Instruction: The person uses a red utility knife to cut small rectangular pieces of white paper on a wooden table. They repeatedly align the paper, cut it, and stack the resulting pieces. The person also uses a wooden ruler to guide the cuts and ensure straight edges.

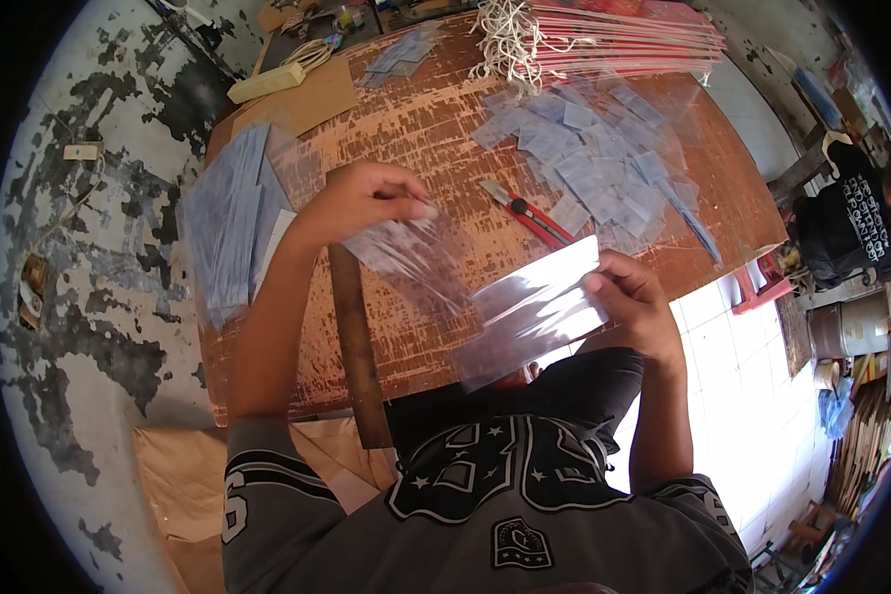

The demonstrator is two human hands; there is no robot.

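Clear plastic sleeves sorted on a worn worktop

Bluish clear sleeves lie in one stack (230, 223) at the left edge of the scuffed, reddish-brown wooden worktop (436, 129). Beside it, the left hand (361, 198) pinches the corner of one crinkled clear bag (411, 257), fingers closed on it. One long wooden ruler (354, 342) runs below. The right hand (636, 302) grips a glossy sheaf of clear sleeves (530, 312) over the near edge. One red-handled cutter (530, 213) lies behind, and loose small sleeves (594, 158) scatter to the right.
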